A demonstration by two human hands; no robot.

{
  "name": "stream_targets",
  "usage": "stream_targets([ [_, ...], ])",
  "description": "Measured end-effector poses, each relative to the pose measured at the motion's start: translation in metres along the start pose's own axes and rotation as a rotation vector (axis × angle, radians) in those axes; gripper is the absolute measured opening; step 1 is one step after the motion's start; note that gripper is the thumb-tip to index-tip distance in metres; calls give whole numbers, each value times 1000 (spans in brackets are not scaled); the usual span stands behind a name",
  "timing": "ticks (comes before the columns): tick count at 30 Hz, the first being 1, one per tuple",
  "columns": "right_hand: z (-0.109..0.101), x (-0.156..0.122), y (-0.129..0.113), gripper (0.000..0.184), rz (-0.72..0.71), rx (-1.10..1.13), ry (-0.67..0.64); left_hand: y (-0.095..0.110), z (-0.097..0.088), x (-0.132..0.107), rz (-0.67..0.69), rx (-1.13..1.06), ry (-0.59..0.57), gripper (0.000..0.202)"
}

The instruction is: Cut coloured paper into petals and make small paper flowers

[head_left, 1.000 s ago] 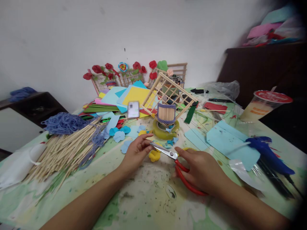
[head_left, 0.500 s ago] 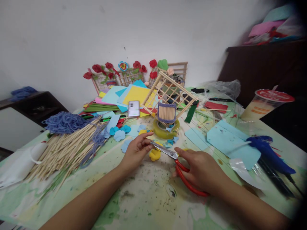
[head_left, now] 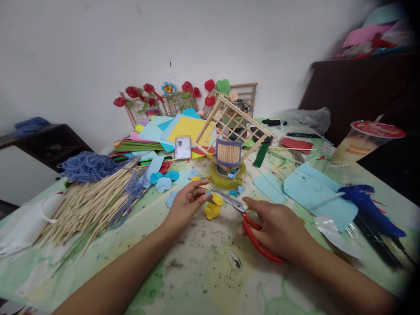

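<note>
right hand [head_left: 262,223] closed round scissors [head_left: 242,206], fingers and thumb wrapped on the red handles, blades pointing left and away, looking nearly together. left hand [head_left: 190,201] half curled, thumb and fingertips close together right at the blade tips; cannot tell if it pinches a small scrap or nothing. scissors are at the near middle of the table [head_left: 197,271], held over it between the hands. yellow paper flowers [head_left: 212,211] lie just beyond the left fingertips, under the blades' line. light blue paper flower [head_left: 163,184] and bright blue flower [head_left: 172,175] lie left of those. tape roll [head_left: 214,180] beyond the hands, blue scraps [head_left: 233,193] by its near edge. stick frame [head_left: 244,113] tilted on a corner above the tape, small stick panel [head_left: 229,153] with purple edging in front of it. left side: stick pile [head_left: 95,201], purple yarn [head_left: 87,166] at its far end, white mask [head_left: 31,223] beside it. right side: light blue paper [head_left: 315,192], blue glue gun [head_left: 370,210] partly over it, red-lidded cup [head_left: 354,142] farther back. red paper flowers [head_left: 132,92] stand by the wall.
</note>
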State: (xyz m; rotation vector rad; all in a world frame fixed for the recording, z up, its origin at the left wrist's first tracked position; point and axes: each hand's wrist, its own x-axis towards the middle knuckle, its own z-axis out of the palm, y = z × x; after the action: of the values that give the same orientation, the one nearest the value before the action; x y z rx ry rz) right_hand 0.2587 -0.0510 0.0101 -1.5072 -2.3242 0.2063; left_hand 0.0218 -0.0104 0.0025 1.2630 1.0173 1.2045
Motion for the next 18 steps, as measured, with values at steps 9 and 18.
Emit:
stream_targets([
  [9,-8,13,31,47,50,-215,-9,2,2,1,-181,-149,127,43],
  [18,-20,17,43,41,-124,-120,-140,2,3,-1,-55,-31,82,31],
])
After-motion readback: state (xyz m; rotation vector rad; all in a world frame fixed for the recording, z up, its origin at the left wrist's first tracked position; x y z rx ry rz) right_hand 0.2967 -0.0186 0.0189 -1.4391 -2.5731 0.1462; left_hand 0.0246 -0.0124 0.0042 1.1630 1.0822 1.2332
